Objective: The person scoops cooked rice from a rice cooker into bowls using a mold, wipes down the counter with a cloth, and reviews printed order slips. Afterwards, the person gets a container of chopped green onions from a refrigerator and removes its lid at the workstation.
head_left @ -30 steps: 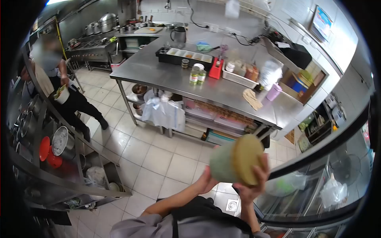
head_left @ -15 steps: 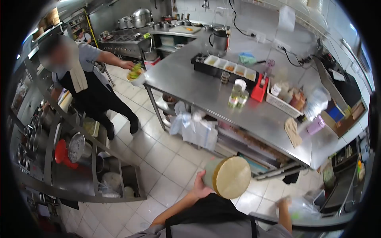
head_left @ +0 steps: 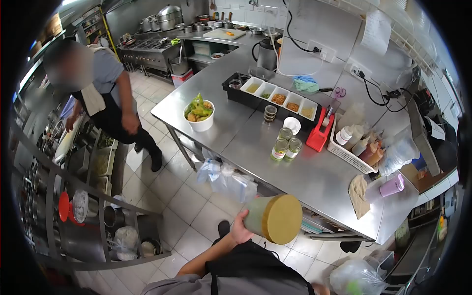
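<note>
My left hand (head_left: 241, 229) is wrapped round the side of a large jar (head_left: 259, 214). The jar has a pale, cloudy body and a wide gold-brown lid (head_left: 283, 219), which faces me as the jar lies tilted in front of my apron. Only a small, blurred piece of my right hand (head_left: 321, 289) shows at the bottom edge, its fingers hidden. Close to it on the right is a clear plastic bag (head_left: 355, 275) with something green inside.
On the steel table (head_left: 236, 164) stand a white bowl of food (head_left: 199, 123), a black topping tray (head_left: 236, 91), glass jars (head_left: 280, 147), a red dispenser (head_left: 318, 132) and a bottle basket (head_left: 351, 154). A co-worker (head_left: 105, 93) stands at the left beside shelving.
The co-worker has put the bowl on the table and drawn the arm back. My right hand has moved down, away from the plastic bag. My left hand still holds the jar.
</note>
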A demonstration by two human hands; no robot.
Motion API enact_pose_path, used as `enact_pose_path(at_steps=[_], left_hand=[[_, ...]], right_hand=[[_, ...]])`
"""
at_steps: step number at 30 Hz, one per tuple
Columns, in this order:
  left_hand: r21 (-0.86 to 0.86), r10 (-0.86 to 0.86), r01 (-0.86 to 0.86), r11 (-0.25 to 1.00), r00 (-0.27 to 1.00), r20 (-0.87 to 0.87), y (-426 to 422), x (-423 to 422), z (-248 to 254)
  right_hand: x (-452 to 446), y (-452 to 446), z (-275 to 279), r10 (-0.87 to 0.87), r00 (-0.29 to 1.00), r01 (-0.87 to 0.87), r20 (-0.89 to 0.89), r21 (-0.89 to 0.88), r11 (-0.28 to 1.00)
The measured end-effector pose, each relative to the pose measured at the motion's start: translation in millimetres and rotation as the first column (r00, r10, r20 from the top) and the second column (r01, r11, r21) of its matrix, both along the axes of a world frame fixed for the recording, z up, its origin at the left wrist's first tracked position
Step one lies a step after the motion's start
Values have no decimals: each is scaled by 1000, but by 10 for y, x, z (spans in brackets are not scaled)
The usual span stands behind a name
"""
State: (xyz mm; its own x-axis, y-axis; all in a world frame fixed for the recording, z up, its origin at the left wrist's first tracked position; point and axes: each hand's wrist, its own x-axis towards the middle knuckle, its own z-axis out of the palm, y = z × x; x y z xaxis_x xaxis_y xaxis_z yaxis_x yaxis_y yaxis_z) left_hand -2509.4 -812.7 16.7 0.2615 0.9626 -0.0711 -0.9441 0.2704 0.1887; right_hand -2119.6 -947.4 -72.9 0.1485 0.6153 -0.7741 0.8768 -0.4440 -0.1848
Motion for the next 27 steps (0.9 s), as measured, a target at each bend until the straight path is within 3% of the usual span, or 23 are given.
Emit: enact_pose_path(at_steps=[2,3,4,6,9,12,15,16,19,21,23,27], left_hand=[[7,-34,34,999,999,13,104,93,-141],[17,-55,55,998,998,20,173,137,-180],[51,-60,65,997,994,-93,246,174,-125],[137,-84,123,983,961,-262,411,246,-78],[227,-17,117,967,916,-400,639,239,23],[287,31,90,954,919,-392,901,179,23],[136,-235,268,954,948,-215,1182,-9,-33],[-39,-383,381,924,920,-85,1207,-28,-180],[-212,-630,610,763,776,-33,1414,-256,5],[-154,-729,726,671,683,41,1620,-300,-30],[20,-787,792,610,602,132,1819,-301,-15],[-38,-859,861,507,508,70,1930,-238,90]], right_hand=[[-452,567,617,1,964,116,-267,424,898],[-903,996,1198,70,923,214,-377,658,722],[-1220,1258,1557,146,814,365,-563,690,625],[-1577,1620,1871,345,716,301,-607,714,633],[-1962,1951,2060,369,819,174,-439,804,569],[-2185,2195,1973,358,820,263,-447,850,457],[-2389,2332,2157,434,901,-126,-14,948,292],[-2571,2363,2369,504,851,-310,149,917,253],[-2667,2645,2532,695,700,-460,166,849,261],[-2689,2804,2637,759,630,-541,166,794,276],[-2710,2887,2769,777,597,-606,198,746,276],[-2614,2964,2913,821,553,-644,142,698,313]])
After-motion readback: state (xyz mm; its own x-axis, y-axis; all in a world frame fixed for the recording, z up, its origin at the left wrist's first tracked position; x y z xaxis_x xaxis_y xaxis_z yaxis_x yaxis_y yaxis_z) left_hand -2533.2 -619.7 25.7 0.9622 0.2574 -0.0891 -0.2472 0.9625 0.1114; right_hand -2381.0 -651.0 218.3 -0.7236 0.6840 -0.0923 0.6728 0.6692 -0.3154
